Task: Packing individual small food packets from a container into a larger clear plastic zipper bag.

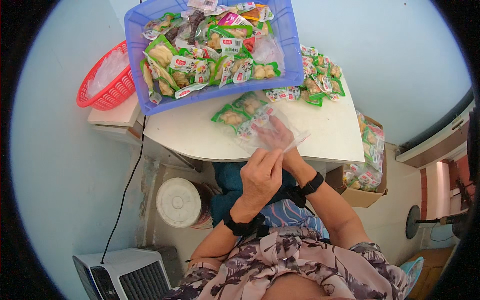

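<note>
Your left hand (261,172), on your side of the blue bin (292,50), pinches the near edge of a clear plastic bag (259,121) between thumb and bent fingers. Your right hand (278,136) is closer to the bin, film across its loosely extended fingers; you cannot tell whether they grip anything. The bag lies over the white table (185,131) just in front of the bin, its long axis slanting away from you and leftward: the gathered edge points back toward your body, the far end toward the bin. Inside that far end, green-edged packets (231,118) show through the film. To the right of the bin and nearer you, an open carton (364,198) on the floor holds more bagged packets. Left of the bin, a red basket (111,95) contains crumpled clear plastic. Loose packets (320,75) lie heaped against the bin's right side. The bin itself is piled with similar packets, dark brown pieces and clear film.
</note>
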Demonstrator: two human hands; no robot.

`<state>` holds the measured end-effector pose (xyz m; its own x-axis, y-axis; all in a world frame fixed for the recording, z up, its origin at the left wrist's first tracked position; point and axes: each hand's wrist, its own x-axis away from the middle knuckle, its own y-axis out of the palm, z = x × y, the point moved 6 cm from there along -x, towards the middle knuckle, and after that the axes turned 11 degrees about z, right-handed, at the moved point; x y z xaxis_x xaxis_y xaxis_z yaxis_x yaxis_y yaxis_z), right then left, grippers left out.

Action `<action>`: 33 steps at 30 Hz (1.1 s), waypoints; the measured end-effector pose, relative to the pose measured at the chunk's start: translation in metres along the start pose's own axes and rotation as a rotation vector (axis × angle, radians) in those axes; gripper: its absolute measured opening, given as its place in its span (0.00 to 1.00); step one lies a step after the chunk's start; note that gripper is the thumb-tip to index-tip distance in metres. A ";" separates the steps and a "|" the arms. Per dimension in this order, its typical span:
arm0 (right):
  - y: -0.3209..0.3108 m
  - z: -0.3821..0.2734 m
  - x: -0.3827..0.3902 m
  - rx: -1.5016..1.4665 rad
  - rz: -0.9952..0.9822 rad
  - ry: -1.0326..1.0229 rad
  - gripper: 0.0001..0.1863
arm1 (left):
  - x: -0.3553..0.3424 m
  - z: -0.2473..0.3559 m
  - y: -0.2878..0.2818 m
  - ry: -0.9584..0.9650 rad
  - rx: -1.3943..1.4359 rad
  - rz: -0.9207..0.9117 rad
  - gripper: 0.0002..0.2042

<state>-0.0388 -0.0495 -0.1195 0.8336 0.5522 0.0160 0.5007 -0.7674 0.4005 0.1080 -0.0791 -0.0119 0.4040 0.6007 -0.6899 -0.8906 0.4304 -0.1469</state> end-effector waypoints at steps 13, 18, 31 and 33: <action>0.010 -0.151 0.075 0.917 -0.187 0.002 0.09 | 0.006 -0.009 -0.012 0.007 -0.021 0.026 0.06; 0.062 -0.217 0.024 1.113 -0.141 -0.582 0.08 | 0.008 -0.005 -0.017 0.073 -0.110 -0.037 0.13; 0.185 -0.174 -0.142 1.422 -0.433 -1.168 0.25 | 0.031 -0.004 -0.020 0.163 -0.282 -0.111 0.15; 0.185 -0.170 -0.147 1.399 -0.451 -1.142 0.23 | 0.031 -0.002 -0.021 0.192 -0.272 -0.097 0.13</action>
<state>-0.1081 -0.2175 0.1077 0.0362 0.7611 -0.6477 0.0103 -0.6483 -0.7613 0.1389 -0.0711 -0.0316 0.4660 0.4167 -0.7805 -0.8834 0.2684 -0.3841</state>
